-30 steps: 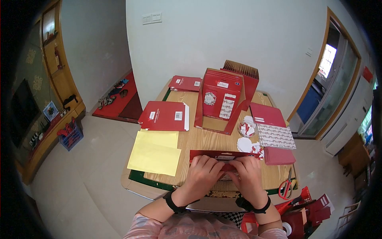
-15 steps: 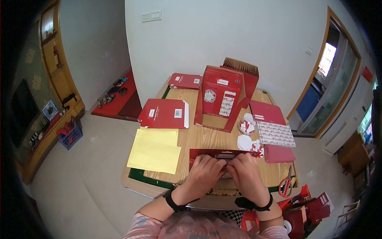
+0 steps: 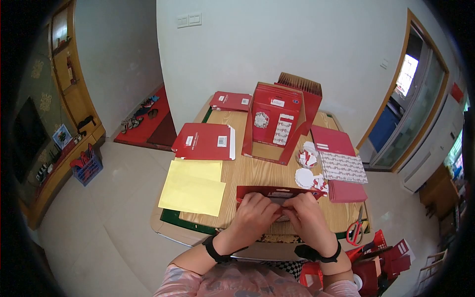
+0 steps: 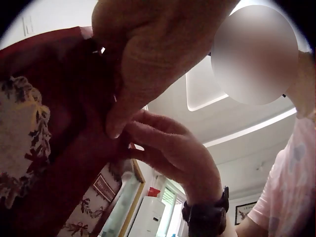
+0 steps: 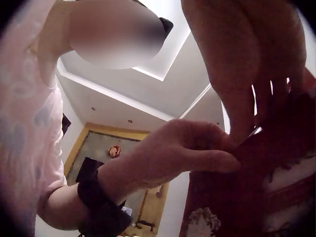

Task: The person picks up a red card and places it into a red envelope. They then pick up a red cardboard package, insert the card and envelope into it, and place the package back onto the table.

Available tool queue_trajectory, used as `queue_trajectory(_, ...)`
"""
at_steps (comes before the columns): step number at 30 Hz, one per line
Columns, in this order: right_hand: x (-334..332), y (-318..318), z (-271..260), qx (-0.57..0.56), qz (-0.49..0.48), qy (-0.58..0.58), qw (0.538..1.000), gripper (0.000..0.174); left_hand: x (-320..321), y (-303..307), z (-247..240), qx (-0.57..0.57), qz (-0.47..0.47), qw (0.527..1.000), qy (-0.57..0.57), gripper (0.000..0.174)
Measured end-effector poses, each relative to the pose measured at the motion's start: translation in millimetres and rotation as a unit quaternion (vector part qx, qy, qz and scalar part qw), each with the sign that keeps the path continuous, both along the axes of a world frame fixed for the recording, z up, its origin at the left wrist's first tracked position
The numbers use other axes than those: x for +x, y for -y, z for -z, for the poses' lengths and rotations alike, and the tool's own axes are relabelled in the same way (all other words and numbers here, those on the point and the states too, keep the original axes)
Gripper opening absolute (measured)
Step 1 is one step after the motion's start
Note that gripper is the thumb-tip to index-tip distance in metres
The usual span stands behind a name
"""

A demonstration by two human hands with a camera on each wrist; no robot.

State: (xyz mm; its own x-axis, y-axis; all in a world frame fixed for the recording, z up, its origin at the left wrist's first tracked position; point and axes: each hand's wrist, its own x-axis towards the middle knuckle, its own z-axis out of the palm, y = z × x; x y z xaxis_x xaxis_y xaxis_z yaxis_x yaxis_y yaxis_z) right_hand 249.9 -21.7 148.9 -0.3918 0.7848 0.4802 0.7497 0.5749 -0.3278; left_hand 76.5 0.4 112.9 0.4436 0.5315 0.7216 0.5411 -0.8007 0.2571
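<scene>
Both hands are on a dark red printed cardboard wallet (image 3: 274, 190) that stands near the table's front edge. My left hand (image 3: 253, 217) pinches its upper part between thumb and fingers. From the other side my right hand (image 3: 309, 220) pinches the same part, and the two hands' fingertips meet at the middle. In the left wrist view the wallet's face (image 4: 64, 128) carries a wreath print and a patterned strip. The right wrist view has the left thumb (image 5: 212, 160) against the red card. In the head view the hands cover most of the wallet.
An open red display box (image 3: 277, 153) with upright wallets stands at the back. Yellow sheets (image 3: 190, 195) and red wallets (image 3: 205, 141) lie left. White paper pieces (image 3: 304, 178), a patterned stack (image 3: 344, 167) and red-handled scissors (image 3: 355, 233) are right. Beyond the right corner is a red pile (image 3: 381, 267).
The fingertips have shifted slightly at the middle of the wallet, with the right thumb moving up a little. Both hands keep their hold, and the things on the table stay put.
</scene>
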Motion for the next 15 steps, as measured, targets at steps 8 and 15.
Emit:
queue_trajectory(8,12.4,7.4,-4.8,0.076,0.011,0.044,0.996,0.022,-3.6,0.0,-4.7,0.028,0.001,1.000,0.011,0.023)
queue_trajectory(15,18.2,3.4,-1.1,0.111,0.015,0.036,0.993,0.025,-24.2,3.8,-0.8,0.007,-0.050,0.998,0.034,0.037)
